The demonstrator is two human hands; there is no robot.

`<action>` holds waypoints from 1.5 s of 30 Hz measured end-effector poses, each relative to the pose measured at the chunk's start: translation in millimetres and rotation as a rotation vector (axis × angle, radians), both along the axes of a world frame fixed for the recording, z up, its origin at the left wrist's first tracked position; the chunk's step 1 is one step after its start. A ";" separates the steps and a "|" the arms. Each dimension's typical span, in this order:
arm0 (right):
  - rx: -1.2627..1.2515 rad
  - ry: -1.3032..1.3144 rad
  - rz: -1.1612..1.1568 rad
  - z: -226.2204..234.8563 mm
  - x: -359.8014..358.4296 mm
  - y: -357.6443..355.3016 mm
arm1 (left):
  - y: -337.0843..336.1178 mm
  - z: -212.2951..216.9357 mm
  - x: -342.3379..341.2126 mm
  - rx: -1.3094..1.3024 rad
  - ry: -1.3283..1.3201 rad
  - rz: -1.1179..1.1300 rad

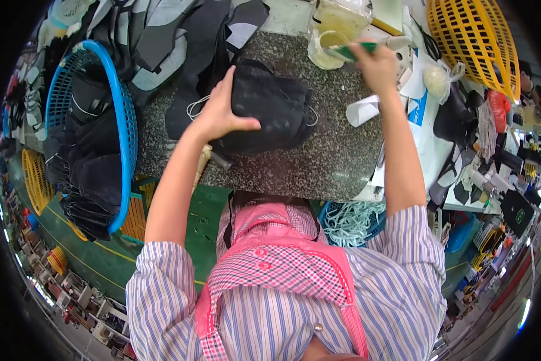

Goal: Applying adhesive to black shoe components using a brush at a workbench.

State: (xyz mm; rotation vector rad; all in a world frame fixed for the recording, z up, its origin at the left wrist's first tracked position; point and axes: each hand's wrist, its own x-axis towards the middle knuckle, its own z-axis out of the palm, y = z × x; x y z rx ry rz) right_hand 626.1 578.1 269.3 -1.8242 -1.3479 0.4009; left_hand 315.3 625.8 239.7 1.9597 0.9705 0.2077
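A dark fabric piece, black and layered like a shoe upper, lies on the speckled stone worktop. Thin white cord loops stick out at both of its ends. My left hand rests on its left side, thumb and fingers spread apart. At the far right of the worktop my right hand is closed round a green-handled brush. The brush's pale end reaches the mouth of a translucent plastic pot with yellowish residue; its tip is hard to make out.
Left stands a blue basket full of black pieces. Dark and grey cut pieces pile up at the back left. A yellow basket is at the back right. A white paper roll lies near my right forearm; pale strips fill a basket below.
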 end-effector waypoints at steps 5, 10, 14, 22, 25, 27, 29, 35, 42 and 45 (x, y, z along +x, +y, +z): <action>-0.101 0.270 -0.307 6.2 17.8 -34.5 | -56.1 1.2 -8.0 0.455 -0.075 0.103; 0.028 0.821 -0.019 40.0 -78.9 -50.6 | -69.3 -10.6 -5.7 0.589 -0.137 0.173; 0.085 0.601 -0.091 14.7 -102.0 -62.9 | -69.3 -11.1 -0.4 0.579 -0.191 0.181; -0.361 1.336 -0.537 68.6 -130.8 -42.4 | -62.6 -25.8 -4.9 0.601 -0.225 0.198; 0.000 0.568 -0.265 7.8 -73.7 -95.2 | -67.5 -24.6 -4.3 0.626 -0.200 0.181; 0.152 0.630 -0.158 29.2 -105.5 -82.3 | -66.5 -24.5 -6.3 0.608 -0.182 0.187; 0.216 0.615 -0.056 33.3 -119.1 -61.3 | -64.1 -26.1 -4.4 0.607 -0.201 0.185; -0.137 0.616 -0.045 47.4 -78.1 -60.1 | -65.4 -25.0 -5.6 0.648 -0.224 0.177; -0.364 0.405 -0.061 44.1 -76.4 -32.9 | -67.6 -23.6 -8.1 0.616 -0.228 0.194; -0.034 0.727 0.071 63.2 -120.7 -23.1 | -68.7 -26.6 -8.1 0.620 -0.245 0.194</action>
